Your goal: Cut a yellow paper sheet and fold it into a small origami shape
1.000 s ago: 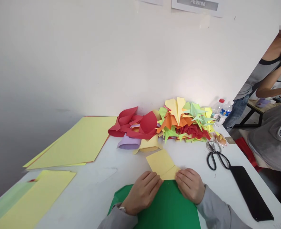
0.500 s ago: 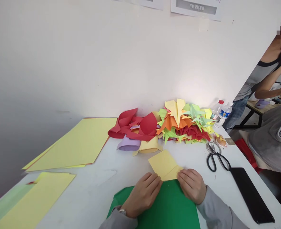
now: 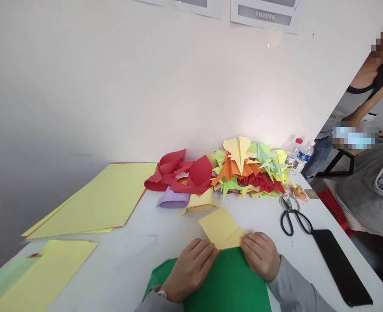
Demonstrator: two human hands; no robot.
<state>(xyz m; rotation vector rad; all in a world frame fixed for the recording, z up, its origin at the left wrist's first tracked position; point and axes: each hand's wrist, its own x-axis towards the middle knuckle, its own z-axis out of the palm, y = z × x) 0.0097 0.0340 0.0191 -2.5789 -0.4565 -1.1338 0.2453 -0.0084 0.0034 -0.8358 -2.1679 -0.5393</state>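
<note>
A small folded sheet of yellow paper (image 3: 220, 227) is between my hands, one flap folded over at its lower right side. My left hand (image 3: 193, 268) pinches its lower left corner. At the right corner, the fingers of my right hand (image 3: 261, 254) are closed on the paper. Both hands are over a green sheet (image 3: 228, 281) at the near edge of the white table. Beyond the yellow paper lie a yellow rolled paper shape (image 3: 200, 201) and a purple one (image 3: 173, 199).
Red curled paper pieces (image 3: 198, 174) and a heap of folded paper (image 3: 240, 169) stand against the wall. Black-handled scissors (image 3: 290, 214) and a black flat object (image 3: 341, 266) lie at right. Bottles (image 3: 303, 156) stand behind. Large yellow sheets (image 3: 97, 199) lie at left. A person (image 3: 347, 108) stands at right.
The whole view has shifted slightly, moving things a little left and down in the picture. Both hands keep hold of the yellow paper. The standing person's arm has lowered.
</note>
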